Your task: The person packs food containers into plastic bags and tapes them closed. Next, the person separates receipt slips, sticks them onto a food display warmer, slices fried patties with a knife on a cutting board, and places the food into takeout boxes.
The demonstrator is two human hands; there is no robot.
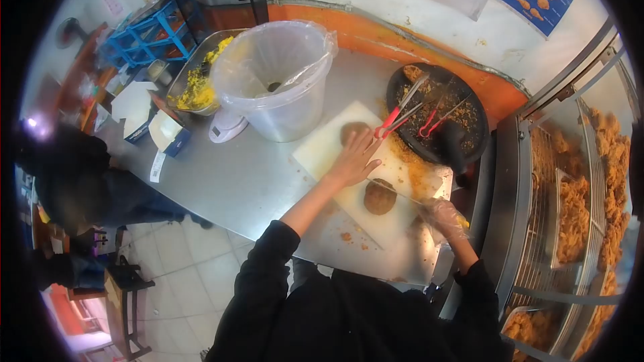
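A white cutting board (325,144) lies on the metal table, with two round brown patties on it. My left hand (353,159) is bare, its fingers stretched out beside the far patty (351,131) and partly over it; I cannot tell whether they press on it. My right hand (443,218), in a clear plastic glove, grips a knife whose handle is mostly hidden. The thin knife blade (401,193) reaches left across the upper part of the near patty (380,201). Whether it has cut in is unclear.
A black round tray (477,110) with crumbs and red-handled tongs (391,119) sits at the back right. A lined plastic bucket (282,117), a scale (227,127), yellow food (199,90) and small boxes (169,135) stand left. A fried-chicken display case (513,181) borders the right; a person (74,181) stands left.
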